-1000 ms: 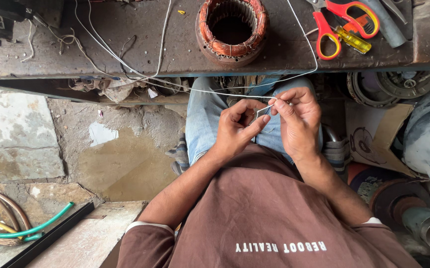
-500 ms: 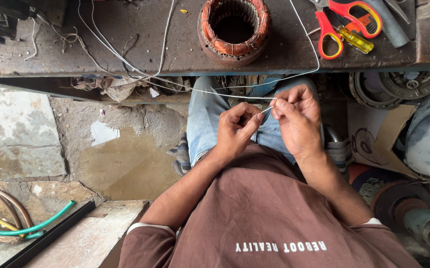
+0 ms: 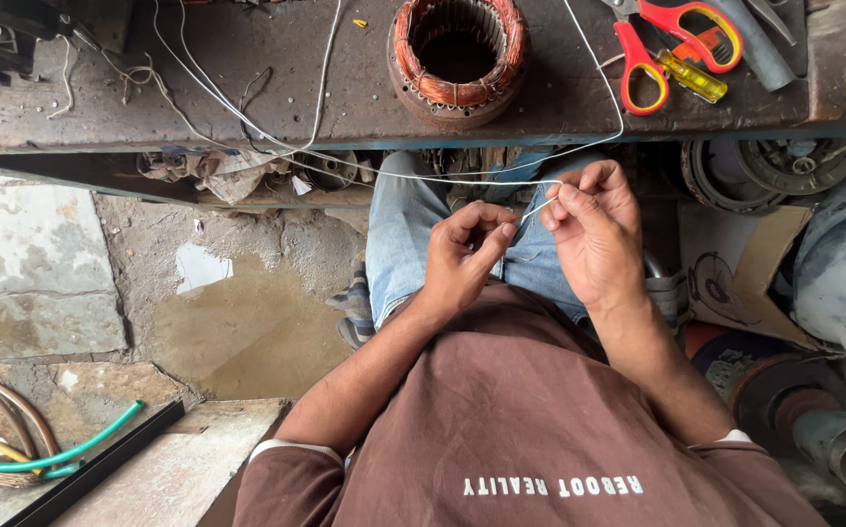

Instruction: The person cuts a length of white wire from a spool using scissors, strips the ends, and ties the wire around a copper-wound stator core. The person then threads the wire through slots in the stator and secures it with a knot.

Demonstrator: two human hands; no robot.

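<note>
A thin white string [image 3: 443, 178] runs from the workbench down to my hands, held over my lap in front of the bench edge. My left hand [image 3: 462, 256] pinches the string's end between thumb and forefinger. My right hand [image 3: 591, 229] grips the same string just to the right, fingers curled around it. A short stretch of string spans the small gap between the two hands. On the bench above stands a round motor stator [image 3: 457, 54] with copper windings.
Red-handled scissors [image 3: 667, 39] and a yellow screwdriver [image 3: 691, 78] lie on the dark workbench [image 3: 199, 98]. A puddle [image 3: 247, 327] covers the stone floor at left, near green and copper hoses [image 3: 42, 454]. Motor parts and cardboard [image 3: 765, 263] crowd the right.
Both hands have shifted slightly while working the string between the fingertips. The string still runs to the bench.
</note>
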